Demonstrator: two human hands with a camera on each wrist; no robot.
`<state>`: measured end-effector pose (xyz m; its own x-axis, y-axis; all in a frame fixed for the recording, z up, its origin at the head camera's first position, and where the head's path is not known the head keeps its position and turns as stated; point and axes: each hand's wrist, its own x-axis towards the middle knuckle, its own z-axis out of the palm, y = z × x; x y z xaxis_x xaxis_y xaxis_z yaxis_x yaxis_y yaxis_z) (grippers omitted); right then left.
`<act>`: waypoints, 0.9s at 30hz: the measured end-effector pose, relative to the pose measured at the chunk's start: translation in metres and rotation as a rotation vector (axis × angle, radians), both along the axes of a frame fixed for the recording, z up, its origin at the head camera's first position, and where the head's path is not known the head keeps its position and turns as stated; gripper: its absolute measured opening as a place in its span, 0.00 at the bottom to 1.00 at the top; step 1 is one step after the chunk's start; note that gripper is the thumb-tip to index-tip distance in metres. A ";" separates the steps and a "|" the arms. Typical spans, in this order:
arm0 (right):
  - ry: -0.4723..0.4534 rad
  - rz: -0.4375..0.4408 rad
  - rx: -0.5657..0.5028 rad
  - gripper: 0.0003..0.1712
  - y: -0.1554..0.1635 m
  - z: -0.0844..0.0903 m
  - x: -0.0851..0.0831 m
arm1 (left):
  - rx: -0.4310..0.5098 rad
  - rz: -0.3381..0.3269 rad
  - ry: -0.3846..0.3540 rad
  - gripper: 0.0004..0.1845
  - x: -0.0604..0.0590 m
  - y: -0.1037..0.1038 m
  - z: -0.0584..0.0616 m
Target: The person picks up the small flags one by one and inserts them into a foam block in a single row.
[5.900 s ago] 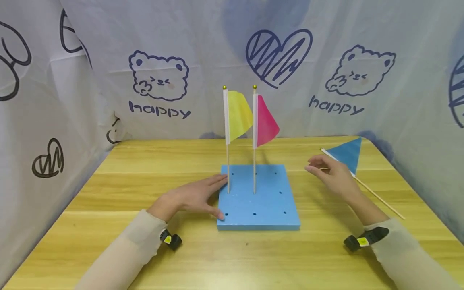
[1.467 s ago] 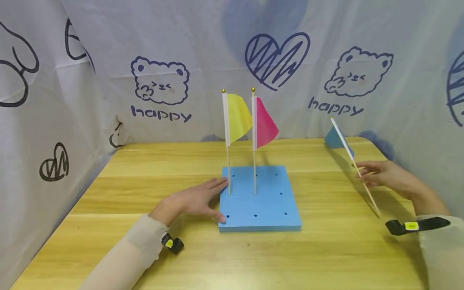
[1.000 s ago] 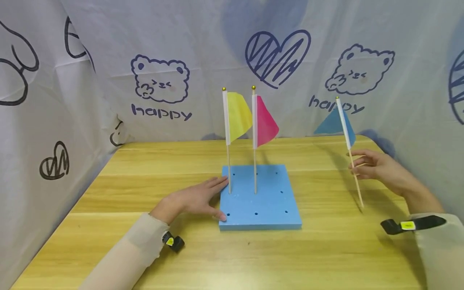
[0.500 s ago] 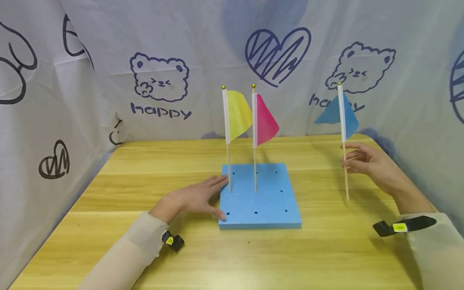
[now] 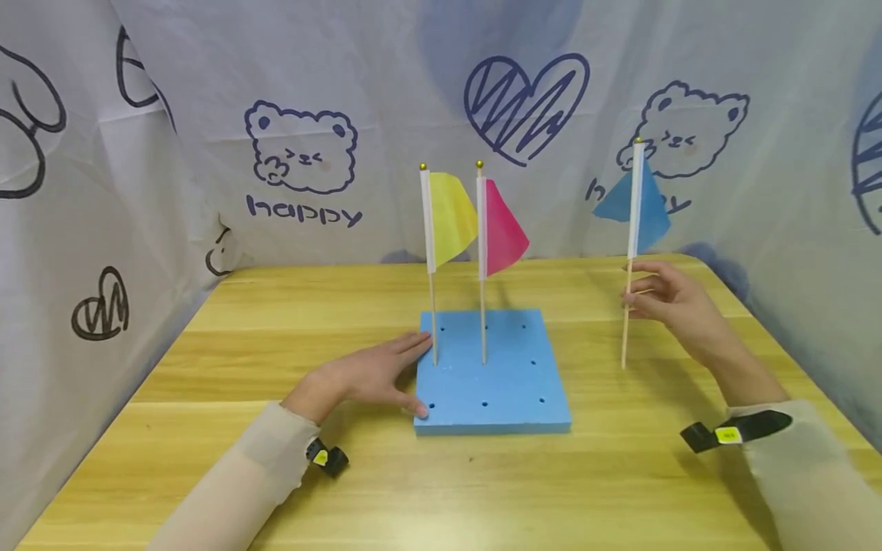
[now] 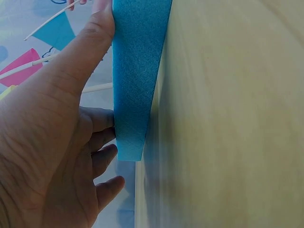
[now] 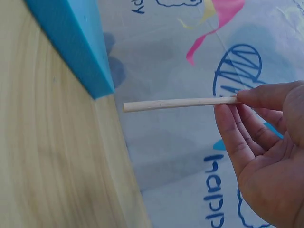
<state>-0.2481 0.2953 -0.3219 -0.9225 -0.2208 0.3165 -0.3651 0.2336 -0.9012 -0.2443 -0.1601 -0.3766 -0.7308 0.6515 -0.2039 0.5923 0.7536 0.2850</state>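
Observation:
My right hand [image 5: 671, 306] pinches the wooden stick of a blue flag [image 5: 651, 210] between thumb and fingertips, just under its white sleeve. The stick stands nearly upright, its lower end over the table right of the foam board; that bare end [image 7: 161, 104] shows in the right wrist view. My left hand [image 5: 372, 379] rests on the left edge of the light blue foam board [image 5: 513, 386], thumb near the front corner, fingers spread. A yellow flag [image 5: 451, 222] and a pink flag [image 5: 503, 229] stand upright in the board's middle row of holes, at left and centre.
Several small holes dot the board along its back, right and front. The board lies on a wooden table [image 5: 344, 490]. A white cloth [image 5: 400, 92] with bear and heart drawings hangs behind and at the sides. Each wrist wears a black strapped camera [image 5: 730, 432].
The blue flag, earlier lying on the table at right, is now raised upright in my right hand. Hand and flag have shifted left towards the board. My left hand stays put.

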 end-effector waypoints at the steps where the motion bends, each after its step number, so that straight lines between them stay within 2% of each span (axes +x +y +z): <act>1: 0.011 0.003 -0.003 0.23 -0.003 0.001 0.000 | 0.003 -0.001 -0.001 0.65 0.000 0.000 0.000; 9: 0.068 -0.056 0.037 0.23 -0.026 0.007 -0.002 | 0.001 0.015 -0.011 0.65 0.000 0.000 -0.002; 17: 0.119 -0.038 0.022 0.25 -0.048 0.008 -0.007 | -0.003 0.019 -0.010 0.64 0.001 0.000 -0.001; 27: 0.097 -0.035 -0.016 0.25 -0.079 0.001 -0.015 | 0.004 0.022 -0.027 0.65 0.001 -0.001 -0.002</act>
